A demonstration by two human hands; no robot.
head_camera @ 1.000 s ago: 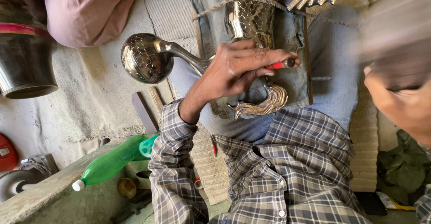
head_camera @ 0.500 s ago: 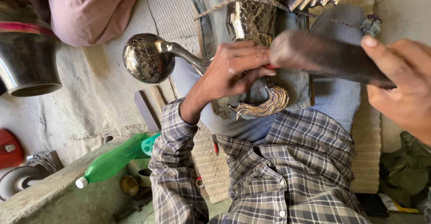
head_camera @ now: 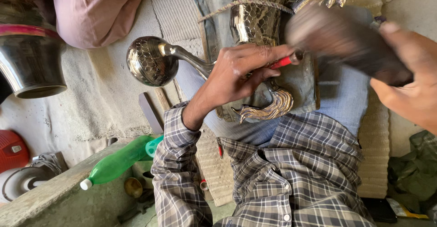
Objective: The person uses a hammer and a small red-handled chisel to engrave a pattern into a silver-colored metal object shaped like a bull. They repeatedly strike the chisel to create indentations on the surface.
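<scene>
An ornate embossed metal vessel (head_camera: 259, 22) lies across my lap, with a rope (head_camera: 246, 5) tied around it. A curved arm runs off it to the left and ends in a round patterned knob (head_camera: 148, 62). My left hand (head_camera: 236, 72) rests on the vessel and pinches a red-handled punch (head_camera: 282, 62), whose tip is hidden under the fingers. My right hand (head_camera: 409, 90) comes in from the right and grips a dark hammer (head_camera: 341, 40). The hammer is blurred, and its head is at the punch's outer end.
A shiny metal pot (head_camera: 27, 63) stands at the far left, beside a person in a pink garment (head_camera: 100, 8). A green plastic bottle (head_camera: 118, 161) lies on a concrete ledge at lower left, near a red round object (head_camera: 11, 149). A woven mat (head_camera: 375, 154) lies under my legs.
My right hand has brought the hammer in from the right and swung it leftward to the punch's end. My left hand and the vessel have stayed put.
</scene>
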